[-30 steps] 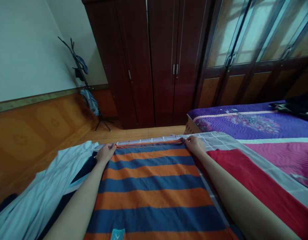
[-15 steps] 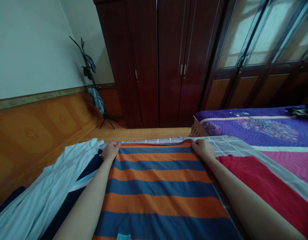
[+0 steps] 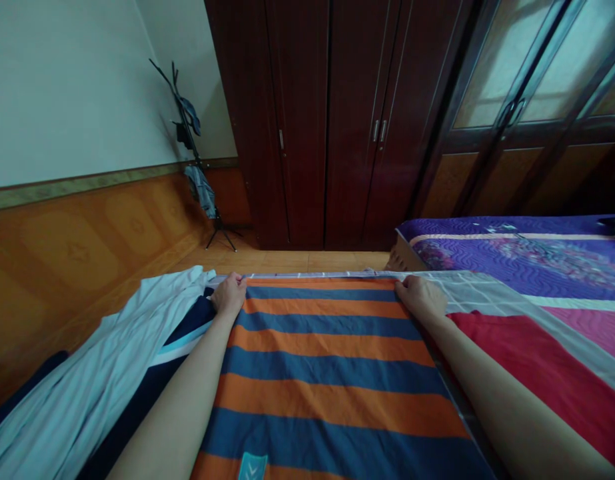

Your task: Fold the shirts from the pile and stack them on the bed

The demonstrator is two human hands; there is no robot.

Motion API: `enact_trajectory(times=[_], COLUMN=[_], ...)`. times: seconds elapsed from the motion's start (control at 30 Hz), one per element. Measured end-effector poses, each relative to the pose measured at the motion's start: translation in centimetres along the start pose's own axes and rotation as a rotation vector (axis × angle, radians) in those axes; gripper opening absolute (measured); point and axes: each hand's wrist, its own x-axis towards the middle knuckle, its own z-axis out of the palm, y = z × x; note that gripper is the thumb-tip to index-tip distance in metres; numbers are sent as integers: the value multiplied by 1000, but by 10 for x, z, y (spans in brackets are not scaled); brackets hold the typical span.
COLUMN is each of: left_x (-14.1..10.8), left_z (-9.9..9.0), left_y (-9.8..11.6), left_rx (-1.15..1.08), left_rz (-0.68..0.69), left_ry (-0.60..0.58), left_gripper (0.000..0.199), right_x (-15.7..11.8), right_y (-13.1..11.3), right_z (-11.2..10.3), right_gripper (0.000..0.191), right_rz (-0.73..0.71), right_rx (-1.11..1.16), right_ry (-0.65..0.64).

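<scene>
An orange and blue striped shirt [image 3: 327,373] lies spread in front of me, its far edge stretched straight between both hands. At the far left corner my left hand [image 3: 230,293] pinches the cloth, fingers closed. My right hand [image 3: 421,299] grips the far right corner the same way. A small turquoise patch [image 3: 252,467] shows on the shirt near the bottom of the view. Left of my left arm lie a pale striped garment [image 3: 117,353] and a navy garment [image 3: 187,330] with white and light blue bands. Beyond my right forearm is a red garment [image 3: 537,360].
The clothes rest on a surface with a grey checked cover [image 3: 467,290]. A bed with a purple flowered spread [image 3: 487,247] stands at the right. Dark wooden wardrobes [image 3: 307,133] line the back. A coat stand [image 3: 192,143] with hanging items is in the left corner.
The shirt's far edge has gone from slightly wavy to straighter and flatter between my hands. Both hands keep their hold. The view has shifted a little, so the room appears further right.
</scene>
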Motion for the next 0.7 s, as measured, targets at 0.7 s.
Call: enact_trajectory(times=[0.7], left_x=[-23], left_z=[18], left_y=[21], left_rx=[78], left_rz=[687], left_ry=[-180], left_gripper=[53], right_x=[15], right_y=[-5], right_z=[9], right_gripper=[26], right_rz=[-113], right_rx=[444], right_ry=[37])
